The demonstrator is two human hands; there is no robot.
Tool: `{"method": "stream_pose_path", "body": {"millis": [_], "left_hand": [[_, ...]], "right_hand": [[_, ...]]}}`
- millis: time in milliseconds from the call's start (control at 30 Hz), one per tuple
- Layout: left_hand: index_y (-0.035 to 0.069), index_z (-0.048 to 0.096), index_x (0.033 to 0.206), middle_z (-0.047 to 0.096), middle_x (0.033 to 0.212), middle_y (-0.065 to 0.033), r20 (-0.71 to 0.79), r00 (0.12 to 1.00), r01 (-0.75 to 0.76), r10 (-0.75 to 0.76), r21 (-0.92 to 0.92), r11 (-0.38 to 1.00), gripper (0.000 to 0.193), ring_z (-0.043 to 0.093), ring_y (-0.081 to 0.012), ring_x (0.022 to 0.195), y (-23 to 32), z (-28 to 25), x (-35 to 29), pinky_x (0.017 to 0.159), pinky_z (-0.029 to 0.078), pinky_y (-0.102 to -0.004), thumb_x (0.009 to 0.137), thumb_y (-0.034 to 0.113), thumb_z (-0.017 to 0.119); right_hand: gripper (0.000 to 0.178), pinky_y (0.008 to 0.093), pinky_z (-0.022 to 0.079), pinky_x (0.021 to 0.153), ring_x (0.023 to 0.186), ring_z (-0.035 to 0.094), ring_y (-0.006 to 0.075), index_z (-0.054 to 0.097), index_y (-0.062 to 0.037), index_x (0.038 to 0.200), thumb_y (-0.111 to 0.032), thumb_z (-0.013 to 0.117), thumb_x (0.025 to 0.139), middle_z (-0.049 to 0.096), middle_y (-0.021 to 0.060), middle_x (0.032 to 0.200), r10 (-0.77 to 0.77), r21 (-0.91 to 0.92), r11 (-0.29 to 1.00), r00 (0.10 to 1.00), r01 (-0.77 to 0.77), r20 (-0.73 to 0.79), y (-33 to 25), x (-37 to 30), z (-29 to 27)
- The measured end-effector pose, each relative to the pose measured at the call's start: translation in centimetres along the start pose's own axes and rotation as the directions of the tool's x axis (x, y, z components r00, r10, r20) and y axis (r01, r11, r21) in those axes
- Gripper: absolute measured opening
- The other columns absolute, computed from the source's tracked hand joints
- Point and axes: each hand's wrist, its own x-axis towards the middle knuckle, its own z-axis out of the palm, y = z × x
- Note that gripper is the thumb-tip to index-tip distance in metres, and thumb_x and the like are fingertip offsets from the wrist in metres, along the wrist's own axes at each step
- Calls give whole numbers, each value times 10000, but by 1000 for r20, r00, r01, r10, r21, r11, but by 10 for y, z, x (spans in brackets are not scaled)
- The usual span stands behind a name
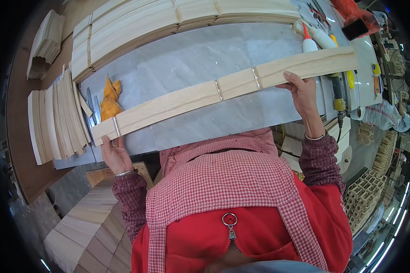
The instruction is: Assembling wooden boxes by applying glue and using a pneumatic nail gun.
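Note:
A long, pale wooden board (182, 100) spans the space between my two hands, its right end tilted up toward the far side. Three narrow grooves cross its face, with something whitish and shiny in them. My left hand (115, 155) pinches the near edge by the left end. Around the near edge toward the right end closes my right hand (304, 94), thumb on the upper face. Beneath the board lies a grey marbled tabletop (177, 54). Past its right part stands a white squeeze bottle (309, 44) with a red nozzle, partly hidden by the board.
Grooved boards (141, 32) are stacked along the table's far side, more boards (54, 123) at the left. A crumpled orange cloth (110, 98) lies by metal strips (94, 109). At the right are a power tool (338, 93) with a cord and a phone (354, 29).

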Motion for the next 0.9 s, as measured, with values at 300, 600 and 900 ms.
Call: {"method": "stream_pose_path", "body": {"millis": [300,600,900], "left_hand": [[-36,475,1133,548,1054,-137,-15,1000,-27,27,5,1000,278,574,-186,921,-4,0,-1,817,528,-283,953,172,511],[-17,487,1108,557,1022,-119,-28,998,-61,61,11,998,253,583,-176,890,-5,-2,-2,802,529,-272,948,175,526],[-14,498,1146,570,1037,-119,-28,982,-182,186,109,977,272,594,-186,885,-7,18,-13,775,541,-285,942,161,534]], "right_hand": [[249,281,581,607,687,623,213,543,152,990,-3,616,809,614,177,871,-38,-32,999,999,38,-3,0,-1,2],[320,288,563,728,833,635,246,531,147,1079,-26,589,817,624,207,999,-83,-310,946,996,92,41,1,-7,16],[469,306,404,983,1151,518,263,448,32,1281,46,472,813,510,143,1299,-533,-287,734,784,615,317,-20,-4,62]]}}
